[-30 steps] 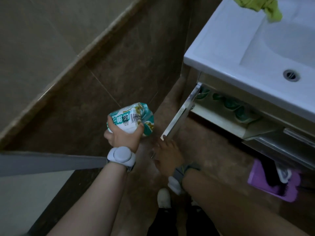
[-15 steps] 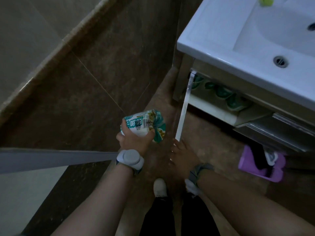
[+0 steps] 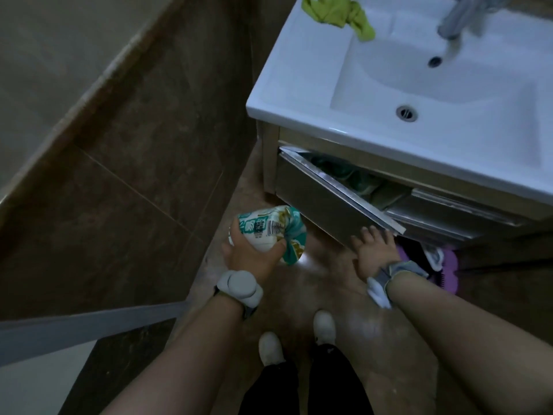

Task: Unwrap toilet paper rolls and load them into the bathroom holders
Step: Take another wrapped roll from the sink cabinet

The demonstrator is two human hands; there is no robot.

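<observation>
My left hand (image 3: 250, 254) grips a toilet paper roll (image 3: 270, 227) still in its white and teal wrapper, held low over the brown floor. My right hand (image 3: 374, 250) lies flat with fingers spread against the front of the cabinet door (image 3: 326, 202) under the sink, which stands only slightly ajar. More teal-wrapped rolls (image 3: 356, 178) show through the gap behind the door. No paper holder is in view.
The white sink (image 3: 302, 94) sticks out at the upper right, with a green cloth (image 3: 338, 10) on its back edge and a tap (image 3: 457, 16). A purple brush tray (image 3: 443, 262) sits on the floor under the cabinet. Brown tiled wall runs along the left. My feet (image 3: 299, 339) stand below.
The cabinet door has swung from wide open to nearly shut under my right hand. My left hand kept hold of the wrapped roll and drifted a little rightward.
</observation>
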